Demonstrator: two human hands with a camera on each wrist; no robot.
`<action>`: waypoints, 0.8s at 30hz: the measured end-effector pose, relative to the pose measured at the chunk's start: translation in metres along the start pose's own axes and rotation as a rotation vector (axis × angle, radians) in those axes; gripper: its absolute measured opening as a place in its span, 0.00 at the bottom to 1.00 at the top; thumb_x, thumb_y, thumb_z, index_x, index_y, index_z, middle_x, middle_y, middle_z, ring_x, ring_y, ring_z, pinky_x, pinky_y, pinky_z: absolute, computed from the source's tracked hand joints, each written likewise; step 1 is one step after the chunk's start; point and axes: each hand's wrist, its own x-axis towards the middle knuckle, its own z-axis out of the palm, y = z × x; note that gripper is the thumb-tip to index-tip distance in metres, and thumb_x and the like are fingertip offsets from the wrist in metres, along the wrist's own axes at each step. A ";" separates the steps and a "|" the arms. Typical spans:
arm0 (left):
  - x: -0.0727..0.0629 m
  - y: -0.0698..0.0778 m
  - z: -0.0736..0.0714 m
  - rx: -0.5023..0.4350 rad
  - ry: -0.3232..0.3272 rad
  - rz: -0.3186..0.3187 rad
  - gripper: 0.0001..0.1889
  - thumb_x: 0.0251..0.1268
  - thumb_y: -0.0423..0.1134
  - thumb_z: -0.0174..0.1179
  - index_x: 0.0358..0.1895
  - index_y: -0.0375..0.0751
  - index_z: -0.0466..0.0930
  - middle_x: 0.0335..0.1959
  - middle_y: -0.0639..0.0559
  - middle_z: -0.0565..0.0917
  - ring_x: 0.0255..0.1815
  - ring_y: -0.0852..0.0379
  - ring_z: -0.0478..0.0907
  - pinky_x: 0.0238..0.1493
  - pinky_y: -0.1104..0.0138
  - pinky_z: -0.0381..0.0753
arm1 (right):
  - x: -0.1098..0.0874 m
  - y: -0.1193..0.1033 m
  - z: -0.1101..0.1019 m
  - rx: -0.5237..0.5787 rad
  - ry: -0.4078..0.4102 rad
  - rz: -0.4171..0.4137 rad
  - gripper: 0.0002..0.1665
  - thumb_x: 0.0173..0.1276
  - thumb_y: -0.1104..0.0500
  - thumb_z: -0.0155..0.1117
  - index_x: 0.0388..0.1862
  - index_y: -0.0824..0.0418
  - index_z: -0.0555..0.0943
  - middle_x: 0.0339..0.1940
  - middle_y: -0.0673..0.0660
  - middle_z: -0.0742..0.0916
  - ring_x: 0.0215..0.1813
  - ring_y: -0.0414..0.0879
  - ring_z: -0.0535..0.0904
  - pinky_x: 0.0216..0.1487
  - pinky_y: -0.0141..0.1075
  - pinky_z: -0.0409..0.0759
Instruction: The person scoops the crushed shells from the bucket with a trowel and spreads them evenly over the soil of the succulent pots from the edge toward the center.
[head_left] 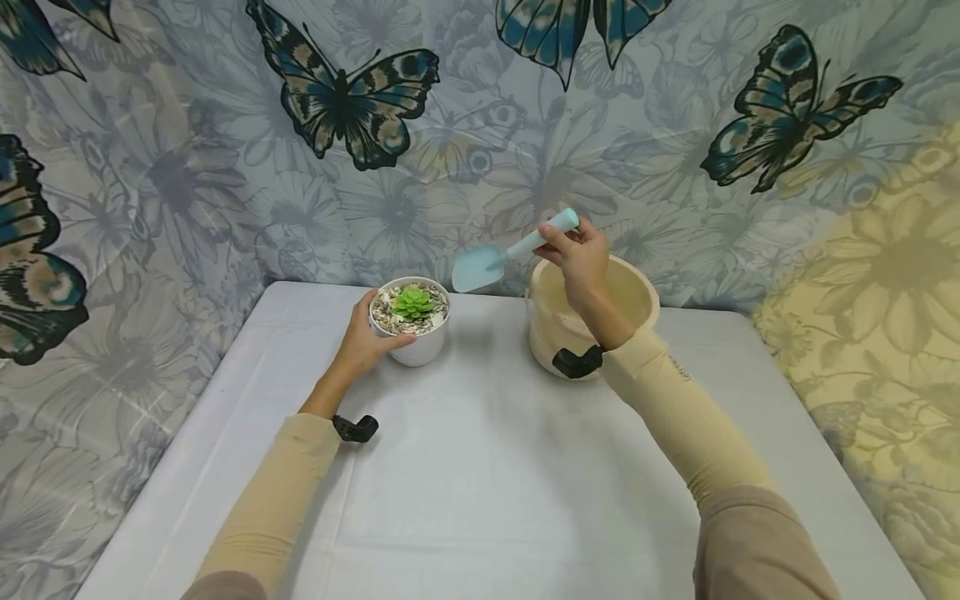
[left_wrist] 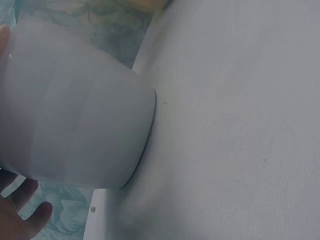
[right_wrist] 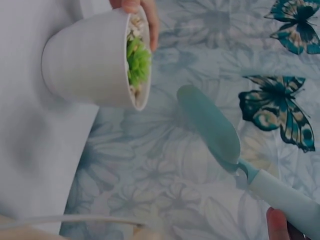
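Note:
A white pot point(head_left: 418, 351) stands on the table, filled with pale pebbles around a green succulent point(head_left: 413, 302). My left hand point(head_left: 363, 342) holds its rim from the left, thumb along the near side. The left wrist view shows the pot's smooth wall point(left_wrist: 80, 105) close up. In my right hand point(head_left: 587, 265) a light blue garden trowel point(head_left: 478, 267) is gripped by its handle, above the cream bucket. Its blade points left, raised a little right of the pot. The right wrist view shows the trowel blade point(right_wrist: 212, 127) apart from the pot point(right_wrist: 90, 60).
The cream bucket point(head_left: 545, 321) stands to the right of the pot, near the back edge; my right forearm covers part of it, and its inside bottom is hidden. A white cloth covers the table point(head_left: 480, 483). Behind hangs a butterfly-patterned backdrop point(head_left: 187, 208).

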 end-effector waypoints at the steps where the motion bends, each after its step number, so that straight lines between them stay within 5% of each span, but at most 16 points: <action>1: 0.000 0.000 0.000 -0.001 0.001 -0.001 0.60 0.50 0.54 0.74 0.79 0.47 0.39 0.77 0.40 0.49 0.79 0.41 0.49 0.75 0.42 0.54 | 0.001 -0.001 -0.002 0.012 0.005 0.003 0.06 0.62 0.67 0.69 0.37 0.65 0.81 0.30 0.52 0.87 0.36 0.44 0.87 0.38 0.34 0.87; 11: 0.002 -0.001 -0.001 -0.005 0.005 0.007 0.60 0.48 0.56 0.74 0.78 0.45 0.41 0.77 0.40 0.50 0.79 0.41 0.49 0.75 0.42 0.54 | 0.005 -0.011 -0.023 0.136 0.000 0.027 0.06 0.61 0.70 0.68 0.36 0.69 0.80 0.29 0.57 0.87 0.34 0.47 0.88 0.39 0.36 0.87; 24: 0.003 -0.002 -0.002 -0.027 0.000 0.003 0.61 0.47 0.56 0.75 0.79 0.46 0.41 0.77 0.41 0.51 0.79 0.43 0.49 0.75 0.43 0.54 | -0.003 -0.019 -0.049 0.152 -0.023 0.035 0.07 0.63 0.68 0.68 0.38 0.69 0.79 0.31 0.58 0.87 0.36 0.47 0.88 0.39 0.36 0.87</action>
